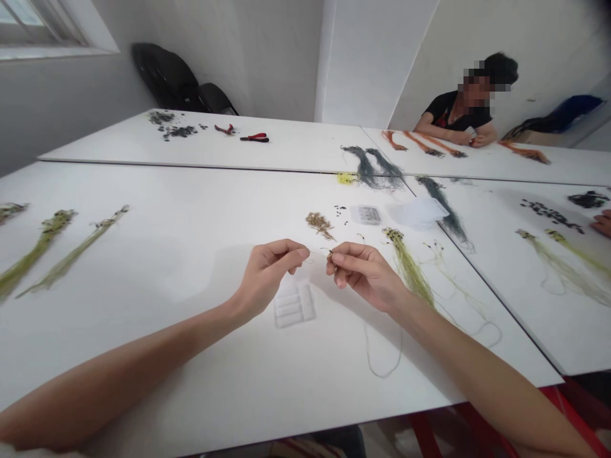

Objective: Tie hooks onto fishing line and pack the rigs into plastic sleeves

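Note:
Above the table, my left hand [274, 266] and my right hand [365, 272] face each other, each in a pinch. Between my right thumb and fingers is a small dark piece [330, 252], too small to name. My left fingertips close on what looks like the end of a thin strand; it is very faint. A thin cord loop [383, 376] lies below my right hand. Beyond my hands are a pile of small golden-brown pieces [319, 224] and a few black bits [340, 211]. Beneath them sits a clear compartment box [294, 306].
Yellow-green cord bundles lie right [409, 264] and left [45, 248]. A small clear box [368, 215] and plastic bag [420, 211] lie ahead. Farther off are dark green bundles [365, 166], red-handled pliers [255, 137] and a seated person [461, 111]. Another person's hand [602, 222] shows right.

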Demonstrator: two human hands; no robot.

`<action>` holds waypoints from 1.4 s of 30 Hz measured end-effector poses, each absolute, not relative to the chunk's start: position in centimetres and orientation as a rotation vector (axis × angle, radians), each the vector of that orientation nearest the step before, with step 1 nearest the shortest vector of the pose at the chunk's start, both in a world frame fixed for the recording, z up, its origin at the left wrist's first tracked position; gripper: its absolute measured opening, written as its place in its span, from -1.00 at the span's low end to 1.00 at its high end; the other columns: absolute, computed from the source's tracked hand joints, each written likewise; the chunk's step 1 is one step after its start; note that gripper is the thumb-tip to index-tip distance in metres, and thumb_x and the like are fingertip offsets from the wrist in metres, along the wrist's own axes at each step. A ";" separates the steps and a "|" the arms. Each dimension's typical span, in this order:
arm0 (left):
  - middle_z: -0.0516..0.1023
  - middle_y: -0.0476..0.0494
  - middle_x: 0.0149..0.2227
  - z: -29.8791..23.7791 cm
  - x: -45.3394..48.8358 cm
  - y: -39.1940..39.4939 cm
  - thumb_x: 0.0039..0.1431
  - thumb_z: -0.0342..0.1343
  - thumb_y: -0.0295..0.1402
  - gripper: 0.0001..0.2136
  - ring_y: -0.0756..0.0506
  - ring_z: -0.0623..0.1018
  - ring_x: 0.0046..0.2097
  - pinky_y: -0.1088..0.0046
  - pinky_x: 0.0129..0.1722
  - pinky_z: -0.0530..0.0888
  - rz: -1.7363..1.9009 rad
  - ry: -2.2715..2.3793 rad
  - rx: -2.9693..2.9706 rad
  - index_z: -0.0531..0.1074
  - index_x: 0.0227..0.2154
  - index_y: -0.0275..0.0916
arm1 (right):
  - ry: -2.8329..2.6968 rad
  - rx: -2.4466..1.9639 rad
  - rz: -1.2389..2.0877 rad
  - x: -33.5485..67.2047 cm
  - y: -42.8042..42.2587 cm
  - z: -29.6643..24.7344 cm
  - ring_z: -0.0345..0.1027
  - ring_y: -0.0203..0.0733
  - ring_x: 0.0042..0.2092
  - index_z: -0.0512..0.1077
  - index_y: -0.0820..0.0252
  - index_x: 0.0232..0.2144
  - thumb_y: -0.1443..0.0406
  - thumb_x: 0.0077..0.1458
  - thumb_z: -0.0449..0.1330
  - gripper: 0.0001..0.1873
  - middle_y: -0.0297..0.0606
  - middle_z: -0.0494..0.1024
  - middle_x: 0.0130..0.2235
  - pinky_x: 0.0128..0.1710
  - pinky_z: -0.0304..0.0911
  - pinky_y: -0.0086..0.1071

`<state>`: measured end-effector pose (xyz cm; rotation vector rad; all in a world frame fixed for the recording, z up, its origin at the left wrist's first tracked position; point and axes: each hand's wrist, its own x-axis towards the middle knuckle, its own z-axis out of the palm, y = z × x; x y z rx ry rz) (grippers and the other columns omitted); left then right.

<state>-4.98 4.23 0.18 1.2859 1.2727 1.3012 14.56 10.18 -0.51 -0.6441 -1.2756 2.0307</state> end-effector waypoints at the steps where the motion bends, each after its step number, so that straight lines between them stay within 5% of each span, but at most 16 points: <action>1: 0.30 -0.01 -0.52 0.2 -5.0 4.2 0.17 0.15 -0.31 -0.83 0.00 0.26 -0.41 0.42 -0.37 0.20 1.300 1.282 1.287 0.48 -0.48 -0.25 | -1.294 -0.641 2.052 14.6 10.1 -0.5 0.38 -0.41 -0.54 0.51 0.25 -0.40 0.30 0.06 0.30 -0.91 -0.28 0.58 -0.42 -0.46 0.31 -0.50; 24: 0.40 -0.03 -0.45 1.1 -4.6 4.1 0.19 0.13 -0.30 -0.85 0.00 0.33 -0.37 0.46 -0.35 0.30 1.346 1.361 1.415 0.49 -0.42 -0.25 | -1.469 -0.632 2.127 14.5 9.6 -0.8 0.45 -0.33 -0.54 0.58 0.27 -0.37 0.24 -0.01 0.35 -0.81 -0.23 0.59 -0.42 -0.42 0.38 -0.40; 42: 0.26 0.02 -0.57 0.2 -5.1 4.3 0.11 0.07 -0.46 -0.83 0.01 0.22 -0.45 0.44 -0.45 0.16 1.426 1.345 1.410 0.37 -0.59 -0.25 | -1.331 -0.673 2.045 14.5 9.9 -0.7 0.42 -0.36 -0.49 0.58 0.25 -0.33 0.25 0.03 0.32 -0.82 -0.22 0.60 -0.37 -0.39 0.31 -0.41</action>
